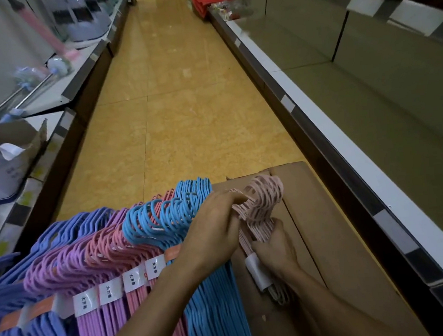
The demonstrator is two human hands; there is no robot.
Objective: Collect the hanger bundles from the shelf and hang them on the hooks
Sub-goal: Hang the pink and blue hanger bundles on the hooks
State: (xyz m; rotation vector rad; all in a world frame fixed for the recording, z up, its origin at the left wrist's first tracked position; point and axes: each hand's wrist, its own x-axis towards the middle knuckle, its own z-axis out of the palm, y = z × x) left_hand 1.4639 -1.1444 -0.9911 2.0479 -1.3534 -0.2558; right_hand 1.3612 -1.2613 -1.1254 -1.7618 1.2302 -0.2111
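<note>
Row of plastic hanger bundles, periwinkle (25, 276), lilac (64, 267), salmon pink (107, 245) and sky blue (155, 220), white paper bands printed 大方香-ish. Left hand (209, 235) and right hand (274, 248) both grip the pale pink hanger bundle (262, 201) over the brown cardboard box (340, 238).

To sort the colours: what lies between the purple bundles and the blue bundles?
In the head view, a salmon-pink bundle lies between the purple bundles and the blue bundles.
</note>
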